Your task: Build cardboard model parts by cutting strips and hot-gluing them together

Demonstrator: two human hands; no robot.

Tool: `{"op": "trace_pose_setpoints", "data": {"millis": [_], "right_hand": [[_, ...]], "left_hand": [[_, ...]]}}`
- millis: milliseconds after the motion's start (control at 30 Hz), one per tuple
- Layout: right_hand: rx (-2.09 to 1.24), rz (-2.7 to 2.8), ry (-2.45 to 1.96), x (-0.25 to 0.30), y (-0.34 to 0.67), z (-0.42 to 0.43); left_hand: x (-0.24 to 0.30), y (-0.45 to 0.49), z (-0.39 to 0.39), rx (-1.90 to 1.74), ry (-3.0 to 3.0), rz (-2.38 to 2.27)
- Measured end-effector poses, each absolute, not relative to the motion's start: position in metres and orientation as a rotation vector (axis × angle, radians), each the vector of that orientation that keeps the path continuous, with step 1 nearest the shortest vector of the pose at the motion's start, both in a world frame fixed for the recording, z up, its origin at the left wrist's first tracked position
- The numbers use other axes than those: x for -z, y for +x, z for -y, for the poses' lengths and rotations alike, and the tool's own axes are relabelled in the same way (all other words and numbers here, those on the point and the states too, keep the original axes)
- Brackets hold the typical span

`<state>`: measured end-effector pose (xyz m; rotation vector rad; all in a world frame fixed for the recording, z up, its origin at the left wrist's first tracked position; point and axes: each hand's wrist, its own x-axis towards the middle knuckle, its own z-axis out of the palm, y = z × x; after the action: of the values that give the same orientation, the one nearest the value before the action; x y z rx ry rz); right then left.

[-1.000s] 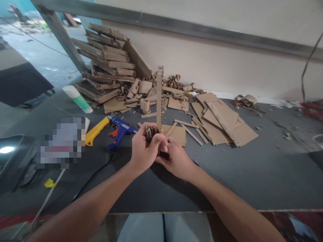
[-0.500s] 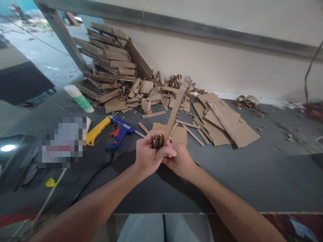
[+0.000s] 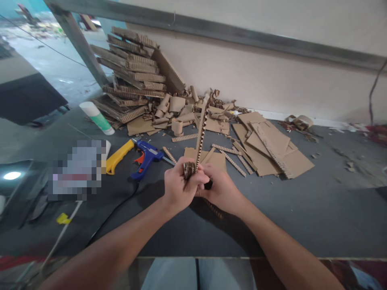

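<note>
Jutting up between hands [image 3: 179,186]: cardboard strip [image 3: 200,129]

Bare tabletop [image 3: 317,209] right of hands; glue gun [image 3: 145,155] crowds left.

The cardboard strip [image 3: 201,129] is hidden at its lower end behind the left hand [image 3: 178,189], and a blurred patch [image 3: 77,169] masks something beside the glue gun [image 3: 146,155].

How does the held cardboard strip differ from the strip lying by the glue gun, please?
The held strip rises nearly upright, long, its lower end coiled at the left hand; the loose strip by the glue gun lies flat, short and straight. Both are brown corrugated cardboard.
</note>
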<state>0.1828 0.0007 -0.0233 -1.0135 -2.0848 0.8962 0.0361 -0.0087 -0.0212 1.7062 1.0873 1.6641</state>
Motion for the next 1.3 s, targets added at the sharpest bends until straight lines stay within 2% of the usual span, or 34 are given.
{"op": "trace_pose_setpoints", "data": {"millis": [333, 500, 800, 1000, 1300], "right_hand": [[-0.748, 2.107, -1.067, 0.041, 0.173, 0.003], [-0.720, 2.183, -1.102, 0.026, 0.178, 0.008], [-0.604, 2.393, -1.446, 0.003, 0.220, 0.015], [-0.631, 2.463, -1.511, 0.010, 0.215, 0.024], [-0.755, 2.318, -1.833, -0.036, 0.264, 0.021]], "left_hand": [[0.025, 0.036, 0.009, -1.614, 1.764, -1.152], [0.028, 0.034, 0.005, -1.541, 1.632, -1.130], [0.006, 0.027, -0.014, -1.304, 1.269, -0.942], [0.012, 0.027, -0.020, -1.195, 1.146, -0.999], [0.011, 0.023, -0.023, -1.221, 1.141, -1.050]]}}
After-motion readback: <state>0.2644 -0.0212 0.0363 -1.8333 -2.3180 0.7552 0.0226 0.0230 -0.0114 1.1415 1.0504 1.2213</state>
